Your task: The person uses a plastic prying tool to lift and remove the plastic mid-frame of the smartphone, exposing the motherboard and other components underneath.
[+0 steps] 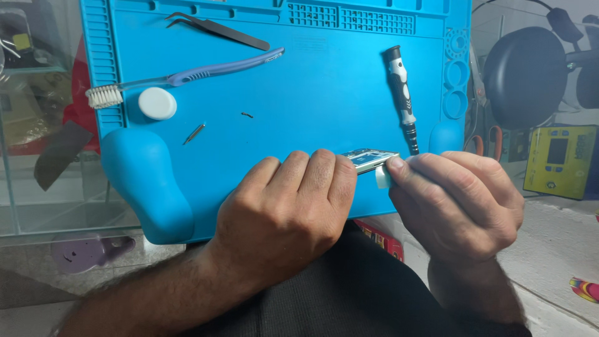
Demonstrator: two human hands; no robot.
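My left hand (pixel 288 206) is curled around a small flat electronic board (pixel 369 158), gripping it at the near edge of the blue work mat (pixel 324 93). My right hand (pixel 452 200) pinches a small white pad (pixel 382 178) against the board's right end. Only the board's top edge shows between the fingers. A black and silver precision screwdriver (pixel 402 100) lies on the mat just beyond my right hand.
On the mat lie black tweezers (pixel 218 30), a purple toothbrush (pixel 187 75), a white round cap (pixel 157 103), a small bit (pixel 194 133) and a tiny screw (pixel 247 115). A yellow device (pixel 560 161) and black headphones (pixel 530 68) sit at the right.
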